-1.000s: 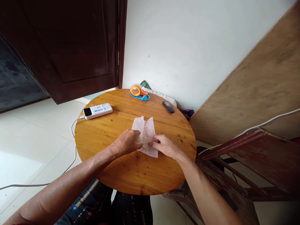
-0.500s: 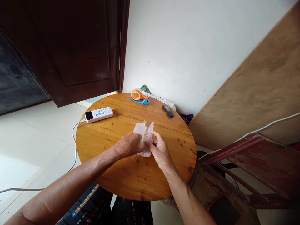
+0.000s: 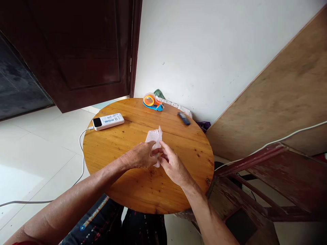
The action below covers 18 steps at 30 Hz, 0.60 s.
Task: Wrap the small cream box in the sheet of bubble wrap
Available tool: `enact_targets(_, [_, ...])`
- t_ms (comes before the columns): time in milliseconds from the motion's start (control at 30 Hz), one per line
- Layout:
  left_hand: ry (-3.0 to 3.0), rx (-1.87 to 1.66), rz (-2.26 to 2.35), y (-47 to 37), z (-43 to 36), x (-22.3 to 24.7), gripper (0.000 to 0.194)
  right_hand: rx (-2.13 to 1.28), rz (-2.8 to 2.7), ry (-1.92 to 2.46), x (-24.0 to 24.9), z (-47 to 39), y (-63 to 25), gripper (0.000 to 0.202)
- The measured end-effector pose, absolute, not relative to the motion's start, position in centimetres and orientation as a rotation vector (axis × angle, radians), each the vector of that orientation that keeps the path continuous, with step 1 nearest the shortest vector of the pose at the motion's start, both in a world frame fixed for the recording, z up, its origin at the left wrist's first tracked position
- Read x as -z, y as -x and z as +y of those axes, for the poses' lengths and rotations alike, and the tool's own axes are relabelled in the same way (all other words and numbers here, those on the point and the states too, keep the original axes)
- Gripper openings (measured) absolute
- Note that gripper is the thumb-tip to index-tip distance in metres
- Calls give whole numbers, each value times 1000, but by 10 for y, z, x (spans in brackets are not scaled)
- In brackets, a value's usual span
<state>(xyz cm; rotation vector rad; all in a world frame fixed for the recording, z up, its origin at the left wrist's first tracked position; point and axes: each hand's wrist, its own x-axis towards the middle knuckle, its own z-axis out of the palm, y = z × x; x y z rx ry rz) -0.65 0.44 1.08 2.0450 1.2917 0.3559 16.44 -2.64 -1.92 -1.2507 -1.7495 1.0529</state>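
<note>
A small piece of pale bubble wrap lies folded near the middle of the round wooden table. From the left, my left hand grips its near part, thumb and fingers closed on it. My right hand bends round the right edge of the wrap, with fingertips pressed against the fold. The near part of the wrap is hidden behind my fingers. Whether anything lies inside the wrap cannot be made out.
A tape dispenser in orange and blue stands at the table's far edge. To its right lies a dark, blurred object. A white power bank with a cable sits at the left. A wooden chair stands at the right.
The right flap of the bubble wrap has been folded over to the left, making the wrap narrower. My right hand has followed it leftward, nearer my left hand.
</note>
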Motion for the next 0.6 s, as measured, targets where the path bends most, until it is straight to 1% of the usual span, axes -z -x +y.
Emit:
enact_targets(67, [-1933, -407, 1274, 9, 5, -7, 64, -1031, -1812, 1235, 20, -27, -166, 60])
enact_targets(133, [-1841, -466, 1272, 11, 5, 0, 69, -1016, -1878, 1231, 20, -25, -167, 63])
enact_targets(233, [-1774, -565, 1266, 11, 6, 8, 67, -980, -1984, 1264, 15, -22, -165, 69])
enact_targets(433, [-1810, -627, 1300, 6, 1, 7, 59, -747, -2199, 1416, 2, -22, -156, 81])
enact_targets(533, [-1868, -617, 1321, 4, -1, 8, 61, -815, -2181, 1359, -1, -25, -160, 79])
enact_targets(600, [-1898, -601, 1343, 4, -1, 9, 68, -871, -2027, 1324, 1, -27, -166, 70])
